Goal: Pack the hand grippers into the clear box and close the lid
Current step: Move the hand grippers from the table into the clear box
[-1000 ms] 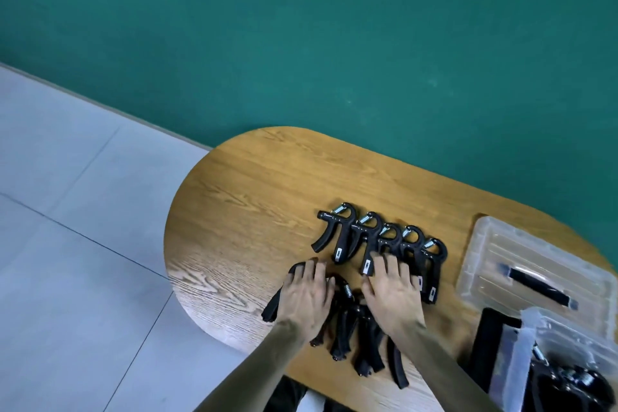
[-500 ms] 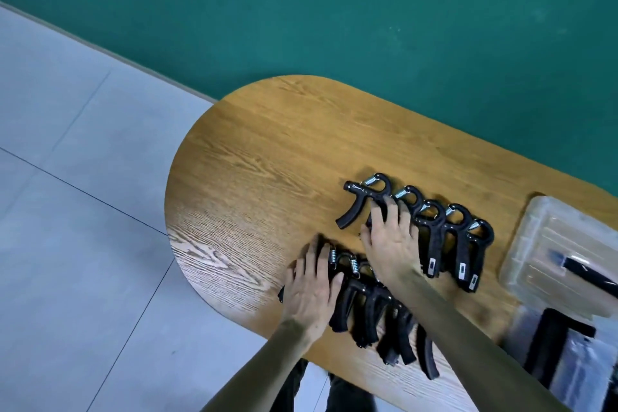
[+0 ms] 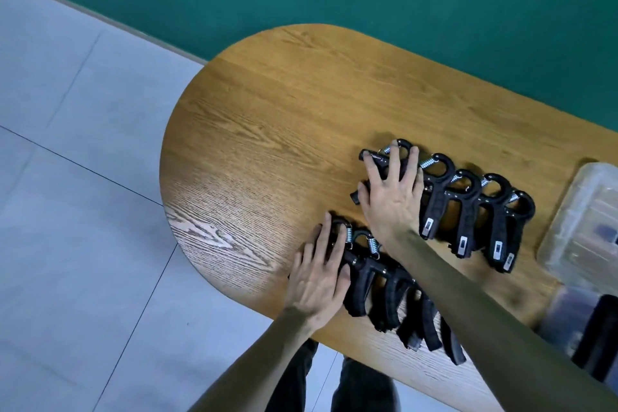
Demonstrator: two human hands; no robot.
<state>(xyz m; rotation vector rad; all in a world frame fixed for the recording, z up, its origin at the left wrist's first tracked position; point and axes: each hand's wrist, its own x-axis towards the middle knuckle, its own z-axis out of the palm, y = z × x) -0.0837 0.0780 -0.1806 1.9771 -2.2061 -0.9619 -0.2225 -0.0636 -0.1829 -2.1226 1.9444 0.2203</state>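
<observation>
Now I am reaching my right hand (image 3: 393,201) up from the near row (image 3: 394,291) onto the far row (image 3: 468,207) of grippers, fingers spread flat; my left hand (image 3: 319,273) is pressing flat on the near row. Right of both rows, the clear box (image 3: 548,318) is waiting, blurred, so packing is about to begin.

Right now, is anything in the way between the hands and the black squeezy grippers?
No. Both hands already lie on them: the left hand on the near row of hand grippers, the right hand on the far row. The clear box sits at the right edge, partly cut off.
</observation>
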